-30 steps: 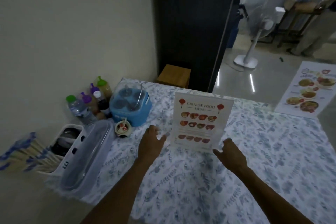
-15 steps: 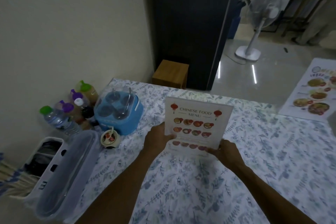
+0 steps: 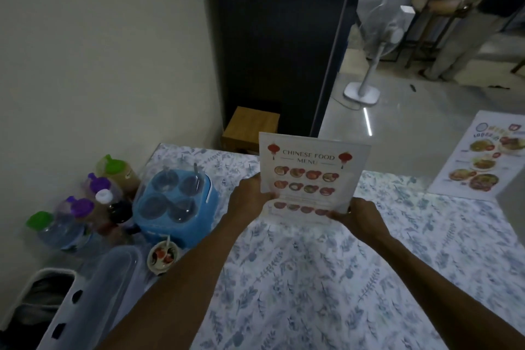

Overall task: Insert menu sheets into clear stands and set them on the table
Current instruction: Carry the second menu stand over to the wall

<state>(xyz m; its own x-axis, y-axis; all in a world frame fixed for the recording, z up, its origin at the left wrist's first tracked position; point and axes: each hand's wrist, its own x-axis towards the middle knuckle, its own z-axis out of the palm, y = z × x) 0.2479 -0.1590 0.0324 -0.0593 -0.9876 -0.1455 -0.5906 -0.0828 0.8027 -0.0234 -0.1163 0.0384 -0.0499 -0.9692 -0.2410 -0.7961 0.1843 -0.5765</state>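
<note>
A clear stand holding a "Chinese Food Menu" sheet (image 3: 309,170) stands upright near the middle of the floral-cloth table (image 3: 326,278), facing me. My left hand (image 3: 250,196) grips its lower left edge. My right hand (image 3: 360,216) grips its lower right corner. Whether the stand's base touches the cloth is hidden by my hands. A second menu sheet (image 3: 483,159) with food pictures stands upright at the table's far right.
Several sauce and water bottles (image 3: 93,207) cluster at the left by the wall, beside a blue condiment caddy (image 3: 176,204) and a small sauce dish (image 3: 163,257). A clear lidded box (image 3: 93,293) sits front left. Behind the table are a wooden stool (image 3: 250,125) and a fan (image 3: 369,65).
Both hands closed in from beside the stand and took hold of its lower corners. The view has come closer, and the stand now appears higher and nearer.
</note>
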